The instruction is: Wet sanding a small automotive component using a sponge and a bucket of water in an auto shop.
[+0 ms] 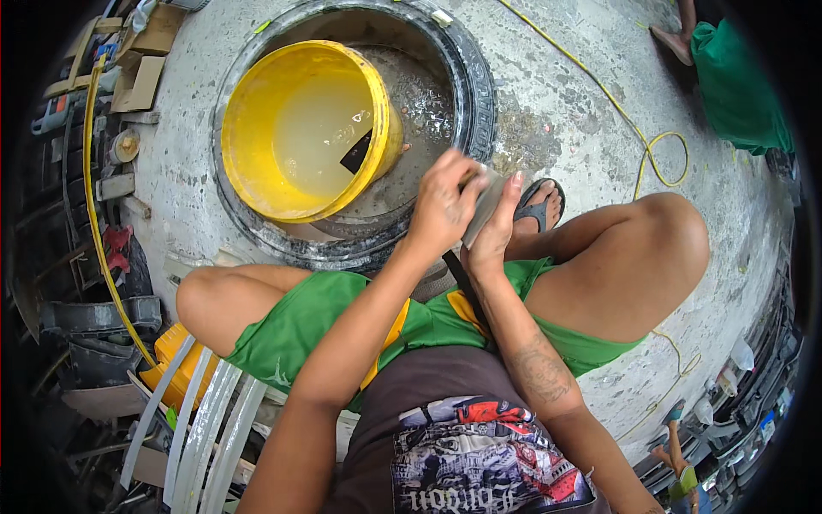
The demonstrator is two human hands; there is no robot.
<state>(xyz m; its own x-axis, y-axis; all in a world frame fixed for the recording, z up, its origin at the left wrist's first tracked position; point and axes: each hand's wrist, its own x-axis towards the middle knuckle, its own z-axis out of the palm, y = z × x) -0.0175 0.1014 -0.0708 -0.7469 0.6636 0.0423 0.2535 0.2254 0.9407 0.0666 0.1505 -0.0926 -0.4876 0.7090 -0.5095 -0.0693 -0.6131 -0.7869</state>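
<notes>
Floor (591,163): concrete.
Left hand (447,199): half-curled against a flat grey piece (485,206), grip unclear.
Right hand (494,233): partly closed; you cradle the piece by the tyre's (478,94) edge.

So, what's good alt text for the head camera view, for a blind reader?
A bare right hand holds a flat grey piece, with the left hand against it, near a yellow bucket of cloudy liquid inside a black tyre-like ring.
</notes>
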